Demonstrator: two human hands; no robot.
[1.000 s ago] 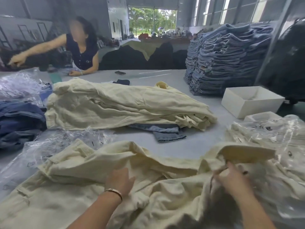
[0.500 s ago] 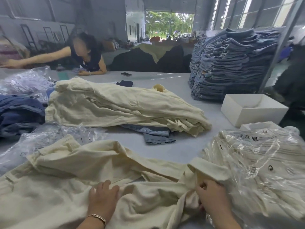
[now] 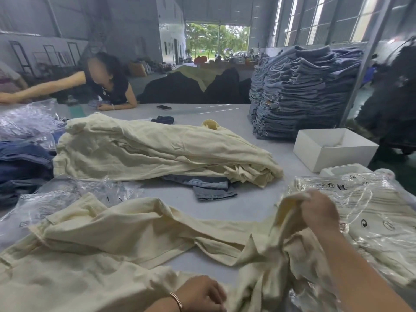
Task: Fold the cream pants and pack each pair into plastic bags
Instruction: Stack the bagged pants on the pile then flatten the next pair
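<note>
cream pants (image 3: 126, 239): rumpled, spread flat near table edge | bagged cream pants (image 3: 371, 212): right, folded in clear plastic

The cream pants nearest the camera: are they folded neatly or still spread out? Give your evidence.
Spread out, unfolded. The cream pants lie rumpled across the table; the right hand grips one bunched end.
</note>
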